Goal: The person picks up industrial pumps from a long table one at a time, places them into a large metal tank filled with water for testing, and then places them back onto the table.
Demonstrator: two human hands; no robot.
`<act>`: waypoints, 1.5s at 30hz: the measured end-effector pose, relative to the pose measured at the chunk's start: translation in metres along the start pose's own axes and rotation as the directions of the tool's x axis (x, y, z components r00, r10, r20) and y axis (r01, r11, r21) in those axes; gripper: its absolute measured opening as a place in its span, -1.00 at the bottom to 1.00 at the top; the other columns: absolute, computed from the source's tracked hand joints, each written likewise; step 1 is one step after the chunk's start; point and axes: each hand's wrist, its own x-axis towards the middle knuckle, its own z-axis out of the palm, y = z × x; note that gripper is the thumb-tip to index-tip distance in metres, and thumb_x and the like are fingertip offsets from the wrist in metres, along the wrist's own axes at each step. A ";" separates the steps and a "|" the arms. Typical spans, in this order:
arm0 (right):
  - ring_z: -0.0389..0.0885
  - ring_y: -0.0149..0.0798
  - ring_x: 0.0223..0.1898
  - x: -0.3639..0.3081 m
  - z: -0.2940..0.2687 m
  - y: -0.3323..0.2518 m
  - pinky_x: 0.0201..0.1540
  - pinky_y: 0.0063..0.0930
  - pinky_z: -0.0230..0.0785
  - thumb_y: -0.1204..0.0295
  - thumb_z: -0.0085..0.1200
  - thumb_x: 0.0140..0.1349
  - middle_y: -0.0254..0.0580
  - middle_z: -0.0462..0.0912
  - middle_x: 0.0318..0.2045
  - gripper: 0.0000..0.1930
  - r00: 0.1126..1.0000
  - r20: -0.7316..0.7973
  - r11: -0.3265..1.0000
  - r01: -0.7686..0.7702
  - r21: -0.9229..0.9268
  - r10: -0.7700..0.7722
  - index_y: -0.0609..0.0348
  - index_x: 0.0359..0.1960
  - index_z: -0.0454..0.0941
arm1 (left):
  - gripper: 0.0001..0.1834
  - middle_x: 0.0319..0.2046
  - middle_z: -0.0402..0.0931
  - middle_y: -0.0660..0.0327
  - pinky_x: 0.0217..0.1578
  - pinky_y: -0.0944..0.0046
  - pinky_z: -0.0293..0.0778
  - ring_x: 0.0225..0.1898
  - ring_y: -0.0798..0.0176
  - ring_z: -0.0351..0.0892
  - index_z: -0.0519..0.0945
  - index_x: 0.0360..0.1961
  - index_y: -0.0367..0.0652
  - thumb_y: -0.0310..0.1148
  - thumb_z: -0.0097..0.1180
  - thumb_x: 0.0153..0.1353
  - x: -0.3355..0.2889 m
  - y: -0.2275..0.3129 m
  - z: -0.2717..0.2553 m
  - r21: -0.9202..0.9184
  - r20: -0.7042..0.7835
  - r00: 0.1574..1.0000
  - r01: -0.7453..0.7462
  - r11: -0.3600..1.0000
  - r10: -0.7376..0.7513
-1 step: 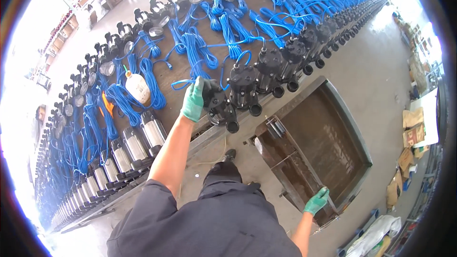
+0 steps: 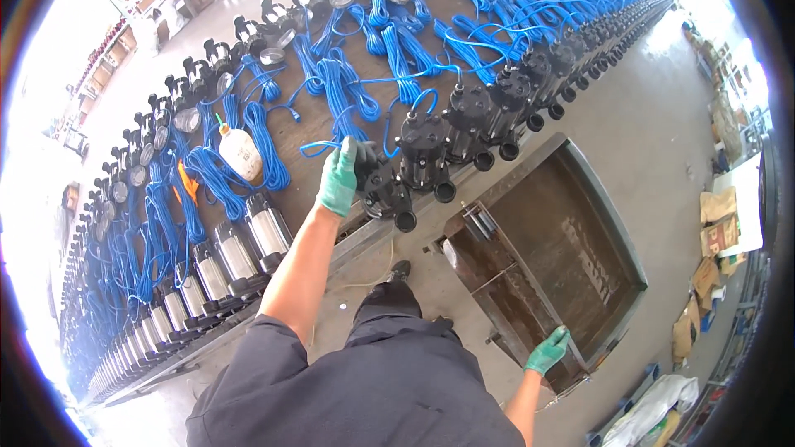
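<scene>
My left hand [image 2: 338,178], in a green glove, is closed around the side of a black pump [image 2: 379,180] at the table's near edge. The pump's round outlet points toward me, and a blue cable loop lies behind my fingers. Just right of it stands another upright black pump [image 2: 422,149], its blue cable rising from the top. Out to the right, my right hand [image 2: 547,351], also green-gloved, has its fingers curled beside the bar of a metal cart [image 2: 613,215]. What those fingers hold, if anything, is hidden.
Bundled blue cables [image 2: 335,87] cover the long table, with rows of pumps along both edges. A whitish bottle [image 2: 240,153] and an orange object [image 2: 188,180] lie among them. Silver-bodied pumps [image 2: 267,228] line the near left edge. A white sack [image 2: 654,410] lies lower right.
Both hands have shifted very slightly, the right one a little to the left. My left hand keeps its grip on the pump.
</scene>
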 end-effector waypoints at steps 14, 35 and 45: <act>0.63 -0.31 -0.08 -0.077 0.037 -0.134 -0.36 -0.41 0.57 0.18 -0.03 0.53 -0.28 0.60 0.07 -0.63 0.316 0.939 0.430 -0.873 0.231 0.136 -0.01 0.27 0.44 | -0.72 -0.20 0.50 0.10 -0.06 0.13 0.44 -0.20 0.13 0.49 0.57 -0.14 -0.26 -0.23 -0.01 0.50 -0.167 0.038 0.152 0.052 0.580 0.815 -0.026 0.998 -0.009; 0.67 0.17 0.01 0.031 -0.051 -0.105 0.09 -0.06 0.52 0.30 0.13 0.20 0.17 0.71 -0.05 -0.52 0.812 0.511 0.919 -0.078 -0.386 0.283 0.16 0.16 0.58 | -0.56 -0.27 0.64 0.12 -0.13 0.15 0.49 -0.26 0.16 0.59 0.64 -0.06 -0.12 0.02 -0.07 0.53 -0.106 -0.268 0.122 0.887 0.243 0.619 0.170 0.430 -0.747; 0.64 0.22 0.06 0.026 -0.054 -0.114 0.13 0.01 0.47 0.18 0.09 0.31 0.17 0.71 -0.03 -0.52 0.804 0.480 0.888 -0.124 -0.443 0.352 0.07 0.23 0.49 | -0.54 0.00 0.66 -0.08 0.09 0.13 0.51 0.02 0.01 0.65 0.54 0.11 -0.32 -0.22 0.30 0.33 -0.144 -0.183 0.147 0.672 0.516 0.681 0.055 0.739 -0.520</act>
